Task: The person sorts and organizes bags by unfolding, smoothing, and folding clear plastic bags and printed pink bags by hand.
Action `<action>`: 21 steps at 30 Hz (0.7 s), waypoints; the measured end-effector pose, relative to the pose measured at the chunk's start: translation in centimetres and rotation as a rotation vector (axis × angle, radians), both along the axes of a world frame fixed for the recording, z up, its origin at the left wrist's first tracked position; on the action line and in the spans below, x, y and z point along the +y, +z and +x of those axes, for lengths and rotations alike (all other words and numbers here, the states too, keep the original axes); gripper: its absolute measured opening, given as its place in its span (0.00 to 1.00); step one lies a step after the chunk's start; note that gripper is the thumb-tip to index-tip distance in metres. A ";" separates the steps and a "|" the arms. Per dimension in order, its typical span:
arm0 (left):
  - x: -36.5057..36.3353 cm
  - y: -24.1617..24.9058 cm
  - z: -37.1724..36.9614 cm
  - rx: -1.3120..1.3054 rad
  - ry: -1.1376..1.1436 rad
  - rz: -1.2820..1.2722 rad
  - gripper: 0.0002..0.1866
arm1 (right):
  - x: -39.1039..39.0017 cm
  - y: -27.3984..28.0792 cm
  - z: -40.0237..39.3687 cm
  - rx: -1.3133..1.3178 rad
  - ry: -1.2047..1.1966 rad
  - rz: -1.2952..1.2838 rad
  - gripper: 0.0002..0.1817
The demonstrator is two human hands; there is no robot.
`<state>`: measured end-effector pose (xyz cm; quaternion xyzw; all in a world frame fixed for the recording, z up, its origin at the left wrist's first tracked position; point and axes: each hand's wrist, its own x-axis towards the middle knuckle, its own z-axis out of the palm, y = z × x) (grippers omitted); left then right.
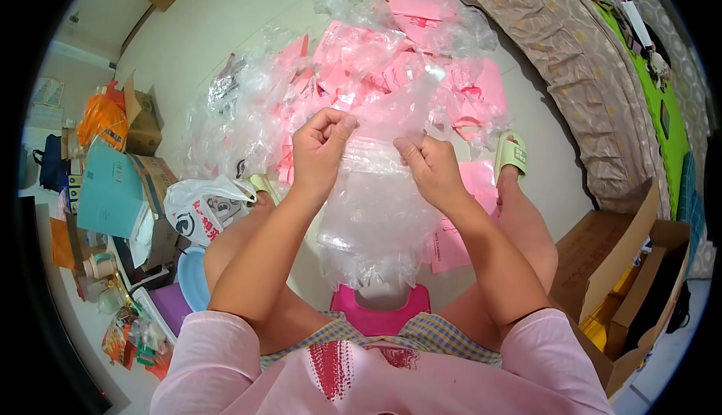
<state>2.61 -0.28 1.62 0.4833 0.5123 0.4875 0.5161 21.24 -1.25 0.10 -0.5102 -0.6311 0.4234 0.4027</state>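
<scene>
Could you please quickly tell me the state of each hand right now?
Left hand: closed, pinching the clear plastic bag.
Right hand: closed, pinching the clear plastic bag too.

I count two hands (322, 148), two green slippers (512, 145), one magenta stool (380, 319) and one blue basin (192, 278). The clear plastic bags (368, 208) and pink packets (423, 6) overlap past counting.

Pale-pink shirt (466, 391), red print (331, 370); checked shorts (450, 337); green slippers (512, 153).
</scene>
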 end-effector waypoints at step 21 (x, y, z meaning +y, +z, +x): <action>1.2 1.7 -1.6 -0.053 -0.067 -0.344 0.18 | 0.5 1.1 1.8 0.085 0.115 -0.208 0.15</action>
